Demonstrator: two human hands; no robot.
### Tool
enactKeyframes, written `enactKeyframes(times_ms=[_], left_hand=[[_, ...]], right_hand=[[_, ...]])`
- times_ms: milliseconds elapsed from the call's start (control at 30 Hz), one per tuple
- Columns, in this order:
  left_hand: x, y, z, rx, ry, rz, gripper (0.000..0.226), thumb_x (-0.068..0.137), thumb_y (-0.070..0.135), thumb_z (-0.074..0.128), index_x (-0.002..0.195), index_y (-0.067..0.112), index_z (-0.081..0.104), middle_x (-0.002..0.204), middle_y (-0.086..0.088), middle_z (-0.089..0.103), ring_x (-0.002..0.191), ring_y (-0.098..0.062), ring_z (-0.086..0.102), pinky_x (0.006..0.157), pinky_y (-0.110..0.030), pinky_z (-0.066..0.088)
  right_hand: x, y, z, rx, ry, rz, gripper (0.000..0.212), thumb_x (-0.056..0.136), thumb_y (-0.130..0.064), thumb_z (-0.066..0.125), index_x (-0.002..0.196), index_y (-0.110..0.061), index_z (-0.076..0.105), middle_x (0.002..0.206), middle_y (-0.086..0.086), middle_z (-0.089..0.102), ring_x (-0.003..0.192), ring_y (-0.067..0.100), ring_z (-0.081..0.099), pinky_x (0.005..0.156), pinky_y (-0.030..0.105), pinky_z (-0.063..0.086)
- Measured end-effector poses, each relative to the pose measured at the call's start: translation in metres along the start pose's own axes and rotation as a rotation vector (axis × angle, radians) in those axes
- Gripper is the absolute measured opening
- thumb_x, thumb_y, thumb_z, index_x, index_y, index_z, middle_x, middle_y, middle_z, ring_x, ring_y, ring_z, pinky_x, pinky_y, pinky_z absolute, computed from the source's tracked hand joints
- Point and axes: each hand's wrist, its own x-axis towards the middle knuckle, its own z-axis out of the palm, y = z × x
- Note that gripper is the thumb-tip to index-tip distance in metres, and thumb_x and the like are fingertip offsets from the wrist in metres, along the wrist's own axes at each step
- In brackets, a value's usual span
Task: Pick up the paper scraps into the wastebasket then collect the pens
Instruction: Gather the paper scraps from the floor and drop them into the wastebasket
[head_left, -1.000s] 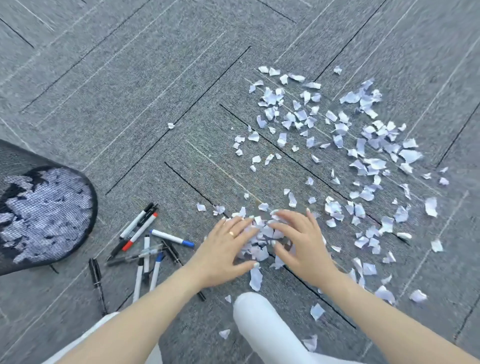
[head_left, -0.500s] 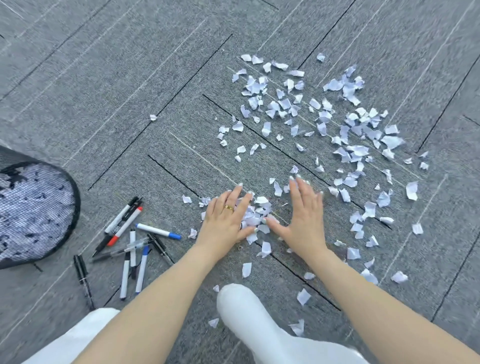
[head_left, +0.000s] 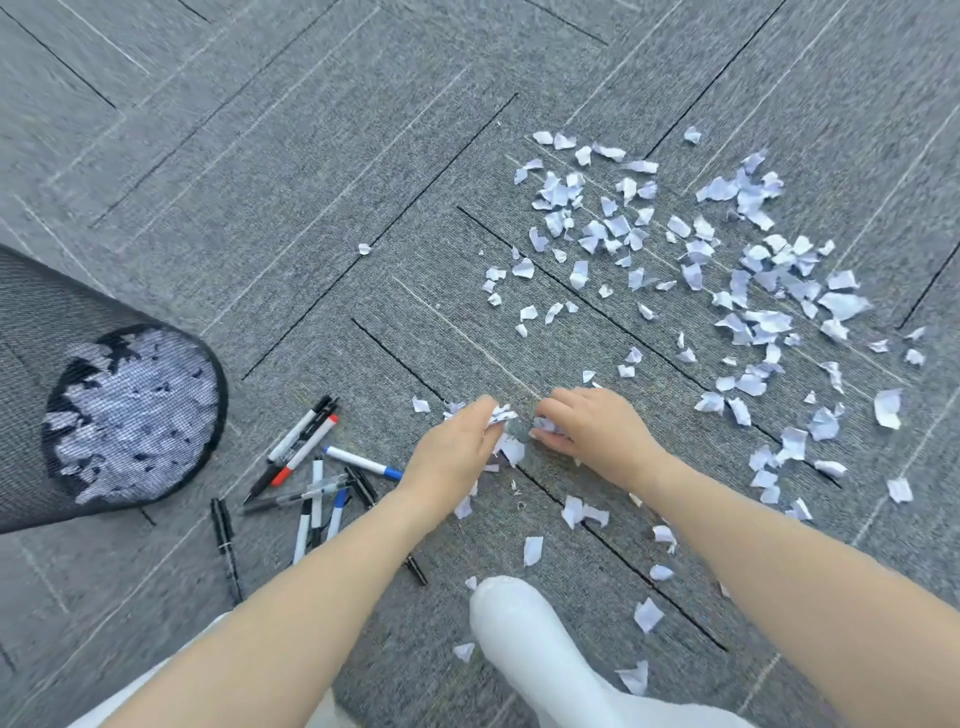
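Paper scraps (head_left: 737, 291): many small torn white pieces, scattered over the carpet across the upper right and right of the frame, thinning toward the lower centre. A small clump lies at centre frame between the two hands.

Left hand (head_left: 454, 447): centre frame, low over the carpet, fingers curled round a bunch of the scraps, white edges sticking out past the fingertips.

Right hand (head_left: 592, 428): just right of the left hand, fingers curled downward and pinching scraps against the carpet. Hands near one another but apart.

Wastebasket (head_left: 31, 395): black mesh, at the left edge of the frame, lying tilted so its round bottom faces the camera. White scraps show through the mesh inside it (head_left: 135, 410).

Pens (head_left: 311, 467): loose heap on the carpet at lower left of centre, between the wastebasket and the left forearm. Items: two white-barrelled markers with a black and a red cap lying side by side; one white pen with a blue end, angled toward the left wrist; one clear-barrelled pen; several black pens, one apart at the left of the heap (head_left: 226, 551). One pen passes under the left forearm.

Carpet (head_left: 260, 156): grey tiles, dark seams and pale lines running diagonally.

White-clad knee (head_left: 524, 639): bottom centre, with scraps lying close round it.
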Motion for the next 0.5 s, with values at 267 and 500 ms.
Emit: enactKeyframes(times_ms=[267,500], left_hand=[[0.000,0.015,-0.061,-0.444,0.114,-0.157,0.027,0.099,0.028,0.036,0.088,0.005,0.043,0.070,-0.004,0.040,0.062,-0.015,0.034,0.057,-0.030,0.029],[-0.010,0.024,-0.163,-0.730,0.341,-0.256,0.018,0.099,0.026,0.038,0.103,0.017,0.053,0.073,0.006,0.048,0.058,-0.008,0.040,0.057,-0.026,0.037]], right_hand=[[0.026,-0.017,-0.042,0.916,0.120,0.754,0.029,0.089,-0.023,0.053,0.074,0.001,0.047,0.058,0.006,0.037,0.050,0.015,0.025,0.044,0.025,0.021],[0.097,-0.069,-0.115,1.522,0.244,0.992,0.016,0.086,-0.025,0.059,0.082,-0.012,0.051,0.076,-0.001,0.051,0.056,0.007,0.040,0.043,0.014,0.038]])
